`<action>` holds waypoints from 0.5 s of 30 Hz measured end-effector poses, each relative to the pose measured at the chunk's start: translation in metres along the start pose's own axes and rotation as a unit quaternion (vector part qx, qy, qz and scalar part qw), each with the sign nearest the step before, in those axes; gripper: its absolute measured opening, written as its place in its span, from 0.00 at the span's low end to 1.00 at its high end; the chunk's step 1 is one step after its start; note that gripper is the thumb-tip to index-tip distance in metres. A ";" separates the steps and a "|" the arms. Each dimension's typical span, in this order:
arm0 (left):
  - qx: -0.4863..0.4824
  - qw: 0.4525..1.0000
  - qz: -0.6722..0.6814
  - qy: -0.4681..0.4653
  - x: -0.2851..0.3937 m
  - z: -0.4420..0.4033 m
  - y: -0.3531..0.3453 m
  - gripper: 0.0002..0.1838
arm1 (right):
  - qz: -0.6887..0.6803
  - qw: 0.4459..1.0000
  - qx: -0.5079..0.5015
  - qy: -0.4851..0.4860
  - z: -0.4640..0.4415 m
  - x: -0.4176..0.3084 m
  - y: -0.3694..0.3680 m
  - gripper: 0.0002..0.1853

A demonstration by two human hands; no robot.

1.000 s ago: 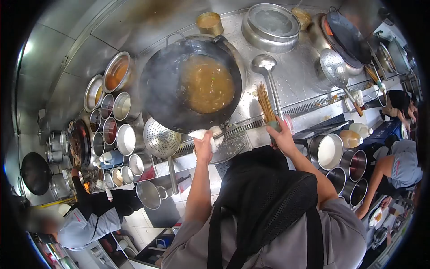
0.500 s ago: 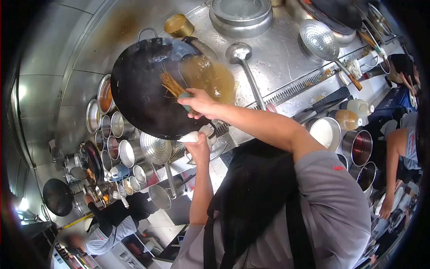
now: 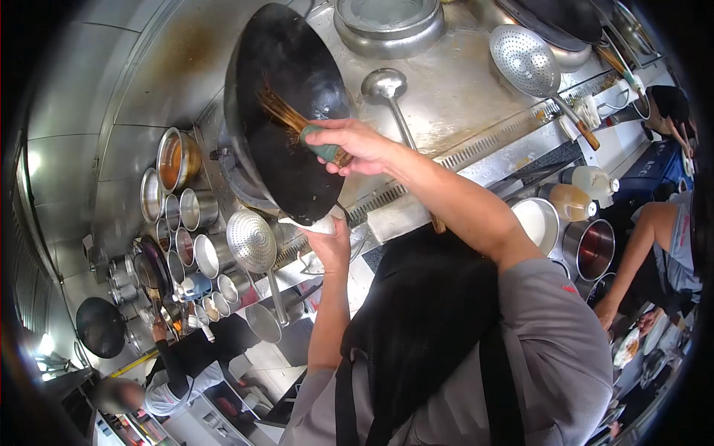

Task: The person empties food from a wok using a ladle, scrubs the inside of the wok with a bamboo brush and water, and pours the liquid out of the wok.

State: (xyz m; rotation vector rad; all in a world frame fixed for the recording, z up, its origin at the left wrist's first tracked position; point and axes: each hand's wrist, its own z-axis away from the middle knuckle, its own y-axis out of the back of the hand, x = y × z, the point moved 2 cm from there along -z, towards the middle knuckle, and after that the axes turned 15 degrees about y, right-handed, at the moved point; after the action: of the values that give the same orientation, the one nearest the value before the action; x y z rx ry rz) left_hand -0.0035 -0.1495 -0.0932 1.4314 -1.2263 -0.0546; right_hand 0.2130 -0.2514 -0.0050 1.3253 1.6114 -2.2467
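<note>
Wok point(image 3: 297, 82), one, black: tilted steeply, its mouth turned to the right, a little steam within; near rim in the left hand's hold.
Left hand point(image 3: 328, 249), one: closed round a folded white cloth point(image 3: 316, 225) at the wok's near rim.
Right hand point(image 3: 358, 145), one: wrapped about the brush handle, in front of the wok's mouth.
Bamboo wok brush point(image 3: 288, 115), one, with green binding: bristles inside the wok, pointing left and away; whether their tips touch the wall cannot be told.
Steel ladle point(image 3: 384, 85), one, wooden-ended: lying right of the wok, bowl away from the person.
Perforated skimmers, two: one point(image 3: 251, 241) left of the wok's near rim, one point(image 3: 525, 62) well to its right.
Round steel pot point(image 3: 389, 39), one: beyond the ladle, to the wok's right.
Steel bowl of orange-brown liquid point(image 3: 174, 165), one: left of the wok, among smaller metal containers point(image 3: 199, 209).
</note>
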 end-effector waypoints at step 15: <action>-0.059 0.938 0.252 0.230 -0.052 -0.051 0.027 0.29 | 0.868 0.488 -0.076 -0.048 -0.004 0.028 0.088 0.39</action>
State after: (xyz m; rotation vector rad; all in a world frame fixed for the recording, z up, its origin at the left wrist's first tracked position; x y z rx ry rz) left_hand -0.0107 -0.0725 -0.0882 0.9178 -1.1335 0.5224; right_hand 0.2426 -0.2764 -0.0887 1.3929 -0.1447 -0.6770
